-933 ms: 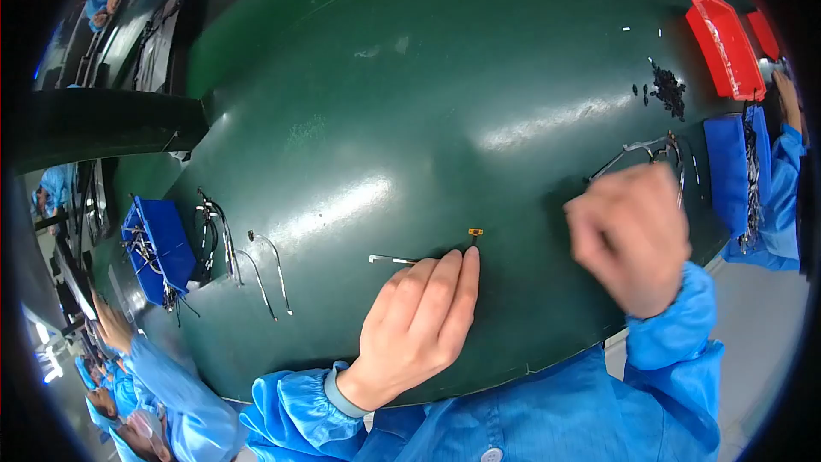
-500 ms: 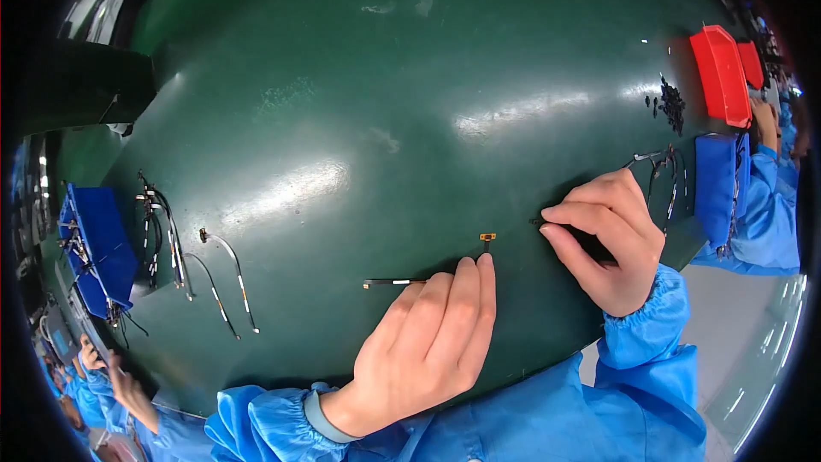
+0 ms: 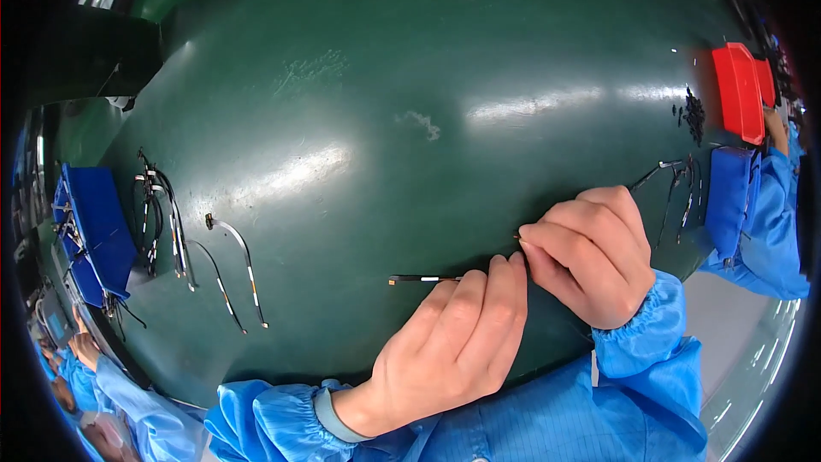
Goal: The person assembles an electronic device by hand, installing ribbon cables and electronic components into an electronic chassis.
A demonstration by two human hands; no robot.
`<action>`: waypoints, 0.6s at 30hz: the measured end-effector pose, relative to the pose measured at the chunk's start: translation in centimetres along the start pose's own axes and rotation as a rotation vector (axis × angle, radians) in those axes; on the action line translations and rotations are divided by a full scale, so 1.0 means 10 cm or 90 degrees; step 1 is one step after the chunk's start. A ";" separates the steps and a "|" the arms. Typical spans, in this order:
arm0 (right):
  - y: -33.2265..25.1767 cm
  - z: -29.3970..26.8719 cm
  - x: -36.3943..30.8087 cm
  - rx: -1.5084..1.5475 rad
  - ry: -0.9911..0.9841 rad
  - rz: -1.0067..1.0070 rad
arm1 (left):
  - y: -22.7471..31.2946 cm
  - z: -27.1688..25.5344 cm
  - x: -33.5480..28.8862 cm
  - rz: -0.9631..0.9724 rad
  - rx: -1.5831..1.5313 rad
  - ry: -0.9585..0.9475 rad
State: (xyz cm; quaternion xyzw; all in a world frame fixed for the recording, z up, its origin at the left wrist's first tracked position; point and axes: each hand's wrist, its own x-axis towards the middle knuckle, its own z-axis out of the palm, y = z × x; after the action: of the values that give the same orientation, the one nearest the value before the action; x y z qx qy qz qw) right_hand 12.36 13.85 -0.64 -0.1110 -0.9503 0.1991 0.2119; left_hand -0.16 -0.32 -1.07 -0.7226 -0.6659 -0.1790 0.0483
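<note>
The left hand (image 3: pixel 457 338), fingers close together, holds a thin black, white-banded cable (image 3: pixel 430 278) near the front edge of the green table (image 3: pixel 385 60). Just beside it, the right hand (image 3: pixel 590 261) pinches a tiny dark piece (image 3: pixel 517 238), too small to identify. Near the table's left edge lie curved black-and-white cables (image 3: pixel 248 265) beside a blue plastic bin (image 3: pixel 101 214); near the right edge, small black parts (image 3: pixel 695 116) and a red plastic bin (image 3: pixel 737 94).

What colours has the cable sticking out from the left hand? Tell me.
The cable is mostly black with a white band; the head view shows it.
</note>
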 end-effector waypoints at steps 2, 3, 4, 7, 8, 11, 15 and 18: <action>-0.03 0.00 -0.03 -0.047 -0.001 -0.018 | -0.01 -0.01 0.00 -0.001 0.005 -0.004; -0.05 -0.01 -0.06 -0.046 -0.001 -0.018 | -0.01 0.00 0.00 -0.002 0.005 -0.005; -0.06 -0.01 -0.09 -0.071 0.004 -0.038 | -0.01 0.00 0.00 -0.003 0.004 -0.005; -0.05 0.01 -0.13 -0.114 0.039 -0.071 | -0.01 -0.01 0.02 -0.003 0.003 -0.005; -0.06 -0.04 -0.11 -0.124 0.016 -0.072 | 0.00 -0.01 0.02 0.001 -0.001 -0.004; -0.08 -0.10 -0.05 -0.126 -0.021 -0.066 | 0.00 -0.05 0.05 0.031 0.026 -0.011; 0.00 -0.23 -0.09 0.039 -0.023 0.049 | -0.10 -0.17 -0.03 -0.059 -0.004 -0.054; 0.24 -0.59 -0.39 -0.068 0.048 0.181 | -0.36 -0.33 -0.11 -0.202 0.062 -0.055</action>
State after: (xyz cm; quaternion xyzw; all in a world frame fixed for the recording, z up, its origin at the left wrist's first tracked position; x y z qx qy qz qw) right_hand 18.74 16.78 1.83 -0.2630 -0.9256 0.1722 0.2109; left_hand -4.40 -2.03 1.07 -0.6126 -0.7808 -0.1206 0.0255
